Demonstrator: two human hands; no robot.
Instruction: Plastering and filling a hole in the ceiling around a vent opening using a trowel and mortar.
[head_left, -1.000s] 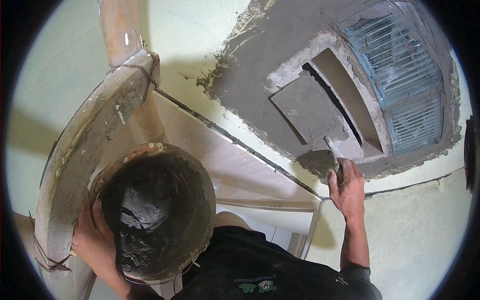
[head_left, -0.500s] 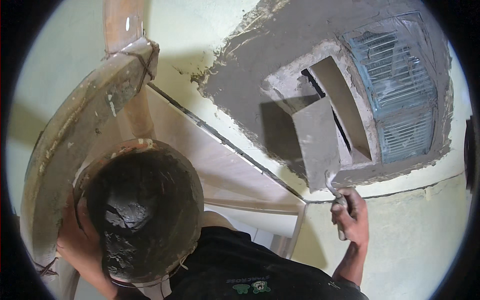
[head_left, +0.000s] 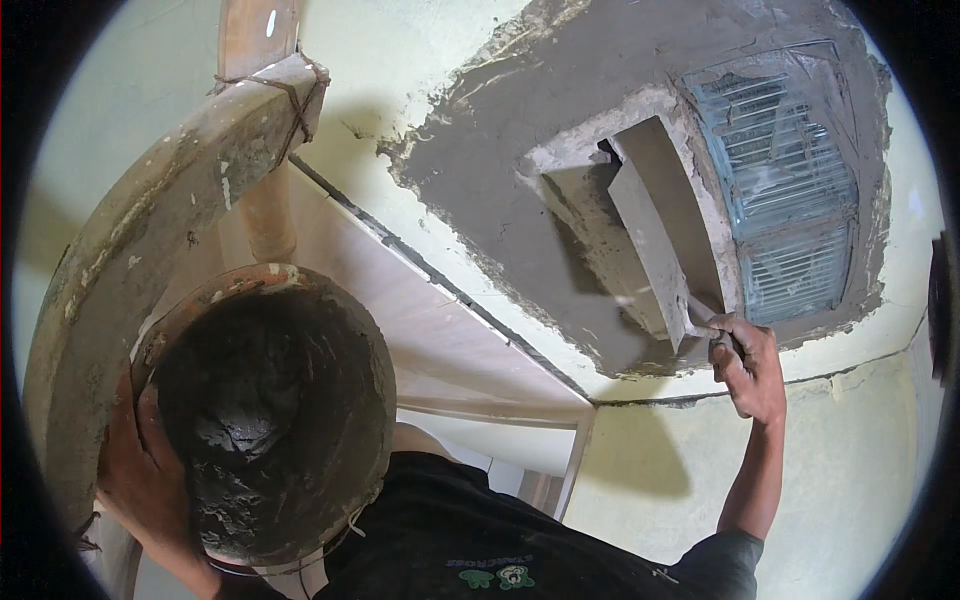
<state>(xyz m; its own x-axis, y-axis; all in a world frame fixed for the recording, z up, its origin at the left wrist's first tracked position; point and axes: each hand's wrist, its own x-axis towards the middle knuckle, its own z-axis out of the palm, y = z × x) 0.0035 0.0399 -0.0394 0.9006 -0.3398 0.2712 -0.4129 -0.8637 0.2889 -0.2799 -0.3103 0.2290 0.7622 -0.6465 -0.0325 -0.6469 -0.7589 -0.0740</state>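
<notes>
At the lower left, close under the camera, a round bucket (head_left: 377,400) holds dark wet mortar (head_left: 245,430), lumped in the middle and smeared up the inner side; the left hand (head_left: 140,485) lies against the bucket's outside, between it and a mortar-stained beam (head_left: 130,240); its fingertips are hidden, so I cannot tell whether they grip; the beam's near end runs into the black edge of the view. Farther off, the right hand (head_left: 750,368) has its fingers clamped around the handle of a trowel (head_left: 648,240), mostly covering that handle; the blade stands nearly edge-on before the wall opening (head_left: 675,180), hiding part of it; whether it touches the opening's edge is hard to make out; to the right sits a bluish slatted vent (head_left: 785,160), bordered by grey plaster (head_left: 480,170); half a second ago the blade showed its broad face and sat lower; now it is turned, and the right hand is nearer the vent.
</notes>
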